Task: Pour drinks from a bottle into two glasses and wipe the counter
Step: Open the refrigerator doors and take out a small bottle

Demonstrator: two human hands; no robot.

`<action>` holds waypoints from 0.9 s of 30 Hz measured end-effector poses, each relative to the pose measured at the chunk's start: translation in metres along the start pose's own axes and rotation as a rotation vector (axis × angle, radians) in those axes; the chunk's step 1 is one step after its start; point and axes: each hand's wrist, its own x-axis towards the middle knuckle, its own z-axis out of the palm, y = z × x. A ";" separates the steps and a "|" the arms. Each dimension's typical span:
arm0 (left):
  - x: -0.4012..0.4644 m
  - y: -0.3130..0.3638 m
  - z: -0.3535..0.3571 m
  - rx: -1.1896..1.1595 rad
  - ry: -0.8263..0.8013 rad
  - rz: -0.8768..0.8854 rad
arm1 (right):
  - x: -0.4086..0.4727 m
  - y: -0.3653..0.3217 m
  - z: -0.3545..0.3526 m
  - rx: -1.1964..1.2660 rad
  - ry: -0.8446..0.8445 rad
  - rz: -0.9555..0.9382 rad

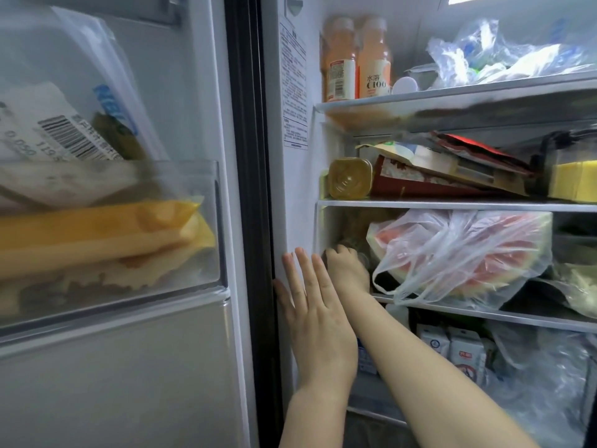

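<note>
- Head view: right hand [347, 270] is deep in the fridge, fingers curled over something dark, probably the bottle [350, 245], tucked left of the bagged watermelon [465, 253].
- Left hand [315, 315] lies flat with straight fingers on the fridge wall [292, 189], likely for bracing.
- No glasses in sight yet.

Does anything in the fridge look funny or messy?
Yes. On the second shelf, the flat packets are piled crooked, sloping down to the right. Beside them a yellow-brown bottle lies on its side, its bottom facing out. Nothing looks spilled.
</note>
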 end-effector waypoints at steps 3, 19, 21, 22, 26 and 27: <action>0.000 0.000 -0.003 -0.010 0.000 0.001 | -0.004 0.001 0.000 0.018 0.039 0.006; -0.003 -0.001 -0.010 -0.029 0.028 -0.003 | -0.017 -0.005 -0.014 0.059 0.030 0.167; -0.003 -0.001 -0.011 -0.036 0.044 -0.001 | -0.022 -0.004 -0.018 0.240 0.006 0.213; -0.004 -0.001 -0.011 -0.044 0.050 0.000 | -0.028 -0.003 -0.020 0.322 0.016 0.194; -0.006 -0.001 -0.010 -0.097 0.055 -0.016 | -0.061 0.001 -0.027 0.553 0.131 0.069; -0.006 -0.001 -0.011 -0.102 0.051 -0.015 | -0.068 0.002 -0.030 0.587 0.151 0.059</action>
